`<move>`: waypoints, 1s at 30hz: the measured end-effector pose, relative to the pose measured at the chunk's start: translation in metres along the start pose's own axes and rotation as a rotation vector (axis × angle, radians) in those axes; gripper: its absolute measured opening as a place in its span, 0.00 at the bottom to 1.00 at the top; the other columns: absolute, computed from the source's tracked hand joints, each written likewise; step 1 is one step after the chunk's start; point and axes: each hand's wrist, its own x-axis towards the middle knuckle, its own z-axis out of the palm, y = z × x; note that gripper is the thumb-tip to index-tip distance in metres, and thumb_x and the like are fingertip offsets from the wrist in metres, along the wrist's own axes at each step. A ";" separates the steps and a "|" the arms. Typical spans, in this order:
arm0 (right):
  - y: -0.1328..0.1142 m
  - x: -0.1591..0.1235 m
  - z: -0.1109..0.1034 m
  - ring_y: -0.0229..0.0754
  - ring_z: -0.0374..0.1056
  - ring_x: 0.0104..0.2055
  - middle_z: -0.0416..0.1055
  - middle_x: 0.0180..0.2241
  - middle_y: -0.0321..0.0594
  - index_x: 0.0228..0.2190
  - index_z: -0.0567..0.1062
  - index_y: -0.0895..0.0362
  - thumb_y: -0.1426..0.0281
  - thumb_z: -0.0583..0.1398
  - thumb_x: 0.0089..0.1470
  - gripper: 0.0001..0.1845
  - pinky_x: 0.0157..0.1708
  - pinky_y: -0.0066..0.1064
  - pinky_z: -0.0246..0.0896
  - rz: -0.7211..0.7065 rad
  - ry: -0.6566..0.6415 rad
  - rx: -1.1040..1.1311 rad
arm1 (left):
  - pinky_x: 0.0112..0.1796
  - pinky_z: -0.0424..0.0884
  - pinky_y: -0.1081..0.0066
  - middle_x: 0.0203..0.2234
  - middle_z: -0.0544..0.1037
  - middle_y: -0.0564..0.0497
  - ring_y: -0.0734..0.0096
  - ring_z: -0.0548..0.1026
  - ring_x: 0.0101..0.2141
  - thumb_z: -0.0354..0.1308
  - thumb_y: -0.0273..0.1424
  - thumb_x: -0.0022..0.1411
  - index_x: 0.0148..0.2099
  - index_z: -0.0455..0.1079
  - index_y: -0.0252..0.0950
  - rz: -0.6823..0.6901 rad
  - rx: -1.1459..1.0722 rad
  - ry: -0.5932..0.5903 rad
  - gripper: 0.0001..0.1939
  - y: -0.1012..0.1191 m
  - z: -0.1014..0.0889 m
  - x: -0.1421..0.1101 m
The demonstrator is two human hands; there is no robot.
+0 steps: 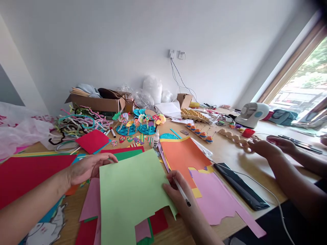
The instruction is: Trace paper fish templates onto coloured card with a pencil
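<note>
Right grip point(180, 188): closed on a white pen point(182, 191), held aslant with its dark end toward the viewer; the right edge of the light green sheet point(130, 190) is also touched. Left grip point(89, 168): fingers laid at the sheet's upper left corner; whether the corner is pinched or merely steadied cannot be told, the thumb being poorly seen.

Light green sheet: one, placed between the two hands over the near part of the wooden surface point(230, 156), its lower right edge cut irregularly. Pieces of pink, red and green paper are partly covered by it.

To the left: a large red sheet point(33, 173); a red square point(92, 141), laid over blue paper; a white animal cutout point(48, 228), seen at the near edge.

To the right: an orange sheet point(181, 153) and a pink sheet point(214, 197), both with cut edges; a long black packet point(240, 185), crossed by a pale cable.

Beyond: a small white bottle point(155, 139), upright; blue carton pieces point(127, 128), topped with coloured paper shapes; a heap of pipe cleaners point(81, 120); an open cardboard box point(88, 102), filled with mixed goods.

Far right: a white fan point(251, 114); another person's hands point(267, 148), placed beside a carton strip point(235, 139).
</note>
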 end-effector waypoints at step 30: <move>-0.012 0.028 0.014 0.39 0.62 0.27 0.67 0.29 0.35 0.36 0.66 0.55 0.81 0.54 0.47 0.14 0.25 0.27 0.52 -0.381 -0.118 -0.730 | 0.42 0.68 0.65 0.35 0.78 0.48 0.56 0.74 0.40 0.51 0.34 0.46 0.31 0.72 0.39 0.336 0.816 0.271 0.10 -0.027 0.000 0.055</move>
